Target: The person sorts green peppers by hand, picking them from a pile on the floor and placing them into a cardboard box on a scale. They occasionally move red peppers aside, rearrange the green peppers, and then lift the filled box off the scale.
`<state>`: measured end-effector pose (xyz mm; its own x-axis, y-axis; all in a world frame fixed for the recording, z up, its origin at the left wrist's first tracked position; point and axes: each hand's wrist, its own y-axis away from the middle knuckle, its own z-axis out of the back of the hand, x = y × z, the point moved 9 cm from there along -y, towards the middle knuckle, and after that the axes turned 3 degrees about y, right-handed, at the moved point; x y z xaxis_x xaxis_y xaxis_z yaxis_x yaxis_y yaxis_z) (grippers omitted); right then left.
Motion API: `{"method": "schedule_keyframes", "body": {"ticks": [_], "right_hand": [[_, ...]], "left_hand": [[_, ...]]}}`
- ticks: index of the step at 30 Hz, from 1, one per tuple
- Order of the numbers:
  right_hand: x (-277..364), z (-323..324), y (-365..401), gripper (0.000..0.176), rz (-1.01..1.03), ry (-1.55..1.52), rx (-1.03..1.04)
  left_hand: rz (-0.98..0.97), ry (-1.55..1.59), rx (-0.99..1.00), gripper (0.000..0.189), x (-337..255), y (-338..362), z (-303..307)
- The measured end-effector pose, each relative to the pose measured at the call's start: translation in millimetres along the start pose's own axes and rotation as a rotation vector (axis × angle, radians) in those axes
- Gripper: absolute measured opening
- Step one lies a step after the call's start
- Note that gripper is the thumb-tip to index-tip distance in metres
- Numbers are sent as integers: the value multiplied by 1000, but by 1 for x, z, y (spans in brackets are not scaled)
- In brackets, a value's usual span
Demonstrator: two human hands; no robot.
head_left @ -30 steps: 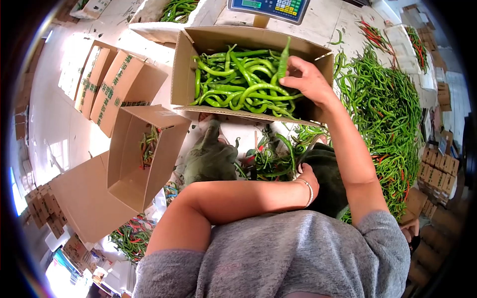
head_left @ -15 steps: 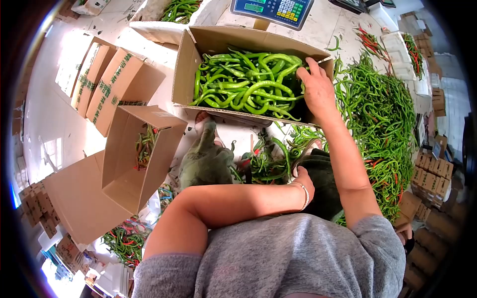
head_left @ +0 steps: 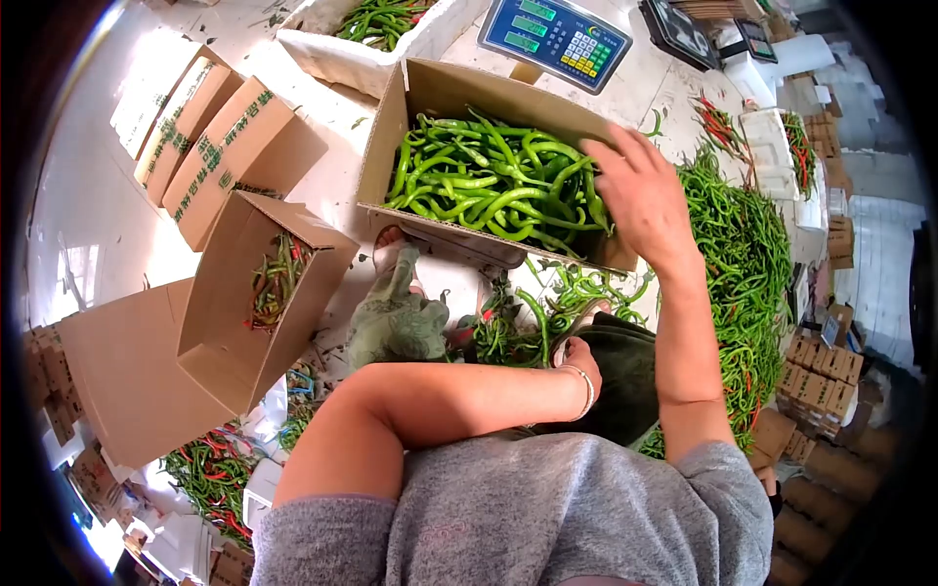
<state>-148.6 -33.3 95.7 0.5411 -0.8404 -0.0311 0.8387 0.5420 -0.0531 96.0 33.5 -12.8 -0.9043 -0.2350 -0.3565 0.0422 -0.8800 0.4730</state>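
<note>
Long green chili peppers [head_left: 493,181] lie heaped in an open cardboard box [head_left: 508,88]. Over the box's right end is my right hand [head_left: 645,200], its fingers stretched and somewhat apart, with the tips near the top of the right wall; I see nothing held in them. My left hand [head_left: 582,361], with a pale bracelet at its wrist, rests low by my dark-trousered knee, below the box. Its fingers are mostly hidden. Loose green peppers [head_left: 596,290] lie on the floor between the box and my knee.
A digital scale display [head_left: 555,39] stands behind the box, beside a foam box [head_left: 322,59] of peppers. A large pepper pile [head_left: 738,283] spreads at right. At left are a cardboard box [head_left: 220,332] with some reddish peppers and closed printed cartons [head_left: 230,146].
The view has shifted slightly. My right hand has lifted a little from the right end of the box, its fingers straighter. My left hand stays low by the knee.
</note>
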Motion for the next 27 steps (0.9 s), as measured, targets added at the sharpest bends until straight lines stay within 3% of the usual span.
{"method": "schedule_keyframes", "body": {"ticks": [2,4,10,14,23,26,27], "right_hand": [[39,-20,-11,61,262,-36,189],[43,-85,-9,89,275,-28,517],[28,-138,-27,105,248,181,508],[41,-151,11,106,254,262,473],[37,-137,12,106,191,132,426],[29,-106,21,91,224,-66,537],[14,-96,27,75,213,-327,502]], "left_hand": [[-22,19,30,35,-1,3,-2],[-11,50,20,35,-2,-3,-4],[-19,75,7,34,-3,-3,1],[-6,42,-8,32,-1,-3,1],[20,89,11,29,7,-27,-19],[51,32,-7,28,9,-35,-18],[58,17,-12,27,8,-37,-18]]}}
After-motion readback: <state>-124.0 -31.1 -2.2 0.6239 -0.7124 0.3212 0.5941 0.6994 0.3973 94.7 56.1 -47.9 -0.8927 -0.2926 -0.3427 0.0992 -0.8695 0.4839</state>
